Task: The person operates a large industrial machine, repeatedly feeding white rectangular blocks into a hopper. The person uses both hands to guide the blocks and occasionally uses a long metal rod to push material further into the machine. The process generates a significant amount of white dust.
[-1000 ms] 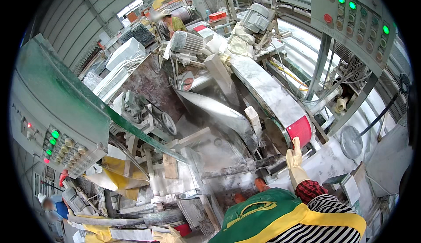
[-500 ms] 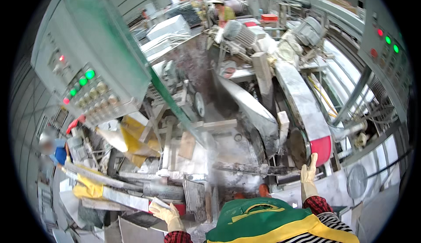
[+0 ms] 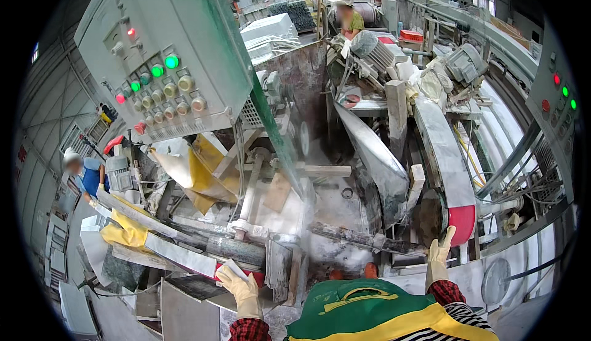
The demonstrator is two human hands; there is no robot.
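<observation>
My left hand (image 3: 241, 293), in a cream glove, is closed on a small pale flat piece (image 3: 239, 269). This piece lies against the red end (image 3: 257, 277) of a long, pale belt-like arm (image 3: 178, 255) at lower left. On the right, my gloved right hand (image 3: 438, 263) points upward with its fingers apart. Its fingertips are at the lower edge of the red end (image 3: 462, 225) of a second pale belt arm (image 3: 444, 156); whether they touch it I cannot tell. I see nothing held in that hand.
A grey control cabinet (image 3: 166, 64) with lit buttons hangs at upper left, another cabinet (image 3: 557, 107) at far right. Between the belts are a dusty metal guard (image 3: 372, 150) and a shaft (image 3: 351, 233). Two co-workers (image 3: 92, 178) (image 3: 351, 20) are farther off.
My view has turned, so the machines and both hands sit farther right in the picture. Both hands keep their places by the red belt ends.
</observation>
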